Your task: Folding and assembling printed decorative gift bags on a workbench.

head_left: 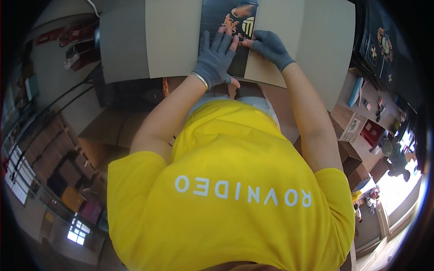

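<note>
A pale board [176, 43] lies in front of me, with a dark printed strip [217, 13] down its middle; the strip bears orange floral shapes and a cream emblem. My left hand [214, 58], in a grey fingerless glove, rests flat on the strip with its fingers spread forward. At the strip's right edge is my right hand [273, 49], gloved alike. Its fingers are curled and its thumb points left, touching the edge. Whether anything is pinched inside those fingers is hidden.
Dark printed panels or boxes [382, 52] stand to the right. Beyond them lie a red object [371, 130] and several small things on a surface. Red items [74, 34] sit at the far left. Cardboard [106, 128] shows below the board's left side.
</note>
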### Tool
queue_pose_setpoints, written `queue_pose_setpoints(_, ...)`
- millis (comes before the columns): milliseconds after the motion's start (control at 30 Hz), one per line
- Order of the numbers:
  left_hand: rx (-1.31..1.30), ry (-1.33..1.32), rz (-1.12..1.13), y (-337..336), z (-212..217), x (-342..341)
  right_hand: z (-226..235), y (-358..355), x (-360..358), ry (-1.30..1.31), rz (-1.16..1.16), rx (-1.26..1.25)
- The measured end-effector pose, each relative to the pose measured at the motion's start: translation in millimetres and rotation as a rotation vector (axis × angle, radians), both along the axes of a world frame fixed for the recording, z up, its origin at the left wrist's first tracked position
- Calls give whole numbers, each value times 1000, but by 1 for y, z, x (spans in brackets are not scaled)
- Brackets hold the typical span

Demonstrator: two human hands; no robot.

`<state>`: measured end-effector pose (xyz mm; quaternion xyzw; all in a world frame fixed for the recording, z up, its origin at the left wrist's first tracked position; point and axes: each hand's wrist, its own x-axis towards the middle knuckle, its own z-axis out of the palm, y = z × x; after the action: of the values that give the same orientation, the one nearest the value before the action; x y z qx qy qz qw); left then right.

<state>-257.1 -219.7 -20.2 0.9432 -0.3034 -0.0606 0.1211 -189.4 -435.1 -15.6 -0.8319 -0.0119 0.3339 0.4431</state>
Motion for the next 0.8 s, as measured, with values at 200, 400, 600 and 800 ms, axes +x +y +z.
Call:
queue_pose_setpoints(200, 17, -4, 9, -16, -9, -27, -1, -2, -2, -32, 3, -2)
queue_pose_setpoints(400, -37, -43, 53, -22, -17, -34, 1, -2, -1, -50, 52, -21)
queue_pose_setpoints(600, -95, -48, 79, -24, -21, -36, -2, -1, -1, -38, 33, -33)
queue_pose_setpoints(800, -84, -33, 91, -25, -18, -36, -2, -2, -3, -263, 116, -159)
